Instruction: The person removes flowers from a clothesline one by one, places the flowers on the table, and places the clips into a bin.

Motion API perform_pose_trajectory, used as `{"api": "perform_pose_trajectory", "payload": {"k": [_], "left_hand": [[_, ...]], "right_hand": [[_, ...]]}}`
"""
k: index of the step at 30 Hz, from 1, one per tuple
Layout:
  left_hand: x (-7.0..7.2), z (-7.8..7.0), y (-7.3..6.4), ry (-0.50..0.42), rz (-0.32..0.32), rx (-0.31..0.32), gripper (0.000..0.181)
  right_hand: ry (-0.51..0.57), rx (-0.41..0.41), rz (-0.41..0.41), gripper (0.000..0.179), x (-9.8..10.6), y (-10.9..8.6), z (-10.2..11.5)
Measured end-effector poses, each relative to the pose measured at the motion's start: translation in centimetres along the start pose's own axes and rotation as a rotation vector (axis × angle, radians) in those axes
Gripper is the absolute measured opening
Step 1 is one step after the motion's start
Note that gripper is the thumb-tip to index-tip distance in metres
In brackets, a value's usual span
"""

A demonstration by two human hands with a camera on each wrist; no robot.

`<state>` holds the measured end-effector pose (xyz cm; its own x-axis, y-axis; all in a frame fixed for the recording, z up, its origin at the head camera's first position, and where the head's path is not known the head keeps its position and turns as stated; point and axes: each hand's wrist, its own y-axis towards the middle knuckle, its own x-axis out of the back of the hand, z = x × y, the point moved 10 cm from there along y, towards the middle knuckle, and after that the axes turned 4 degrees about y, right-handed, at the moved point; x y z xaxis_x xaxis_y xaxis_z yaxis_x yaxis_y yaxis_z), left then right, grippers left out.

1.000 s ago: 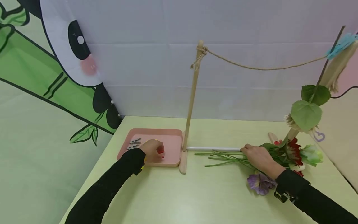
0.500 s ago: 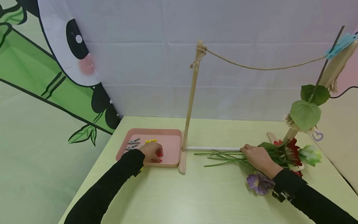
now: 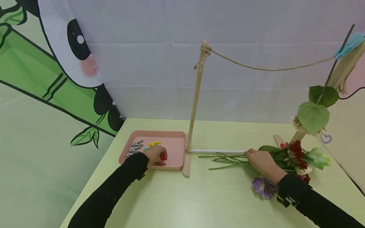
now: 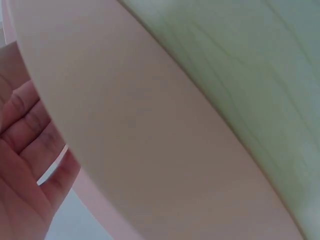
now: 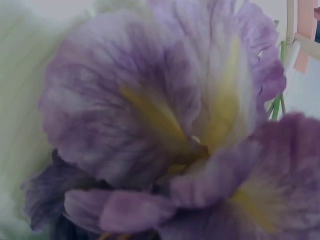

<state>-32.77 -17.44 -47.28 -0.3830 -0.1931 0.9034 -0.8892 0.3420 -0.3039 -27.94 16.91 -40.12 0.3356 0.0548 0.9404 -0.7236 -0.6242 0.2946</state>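
My left hand reaches into the pink tray, fingers bent downward at a small red item; I cannot tell whether they pinch it. In the left wrist view the tray's outer wall partly hides the curved fingers. Grey clips and a yellow clip lie in the tray. My right hand grips a bunch of artificial flowers by its green stems on the table. Its red flower and purple flower spread beyond the hand; purple petals fill the right wrist view.
A wooden post stands beside the tray, joined at its foot to a white rod. Twine runs from its top to a right post. There, a blue clip holds an upside-down flower with green leaves.
Over the tray, my left hand has shifted slightly, uncovering the yellow clip beyond it. The right hand stays at the stems, while the flower heads have shifted slightly.
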Motion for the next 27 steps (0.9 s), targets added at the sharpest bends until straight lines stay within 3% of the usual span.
{"api": "perform_pose_trajectory", "payload": {"k": [11, 15, 17, 22, 26, 27], "left_hand": [[-0.1, 0.2, -0.3, -0.129, 0.032, 0.105, 0.025], [0.4, -0.2, -0.5, -0.117, 0.031, 0.106, 0.026], [0.9, -0.6, -0.5, -0.081, 0.016, 0.077, 0.026], [3.3, -2.8, -0.6, 0.092, -0.048, -0.069, 0.022], [5.7, -6.1, -1.2, 0.174, -0.072, -0.143, 0.025], [6.4, -7.4, -1.5, 0.193, -0.075, -0.174, 0.025]], "right_hand": [[0.008, -0.014, -0.024, 0.019, 0.1, -0.1, 0.3], [0.002, 0.004, -0.045, 0.019, 0.4, 0.0, 0.6], [0.000, 0.004, -0.046, 0.019, 0.5, 0.0, 0.7], [0.010, 0.003, -0.057, 0.020, 1.1, 0.1, 0.7], [0.029, 0.011, -0.125, 0.018, 2.6, -0.4, 1.1], [0.041, 0.017, -0.155, 0.025, 3.3, -0.7, 1.3]]}}
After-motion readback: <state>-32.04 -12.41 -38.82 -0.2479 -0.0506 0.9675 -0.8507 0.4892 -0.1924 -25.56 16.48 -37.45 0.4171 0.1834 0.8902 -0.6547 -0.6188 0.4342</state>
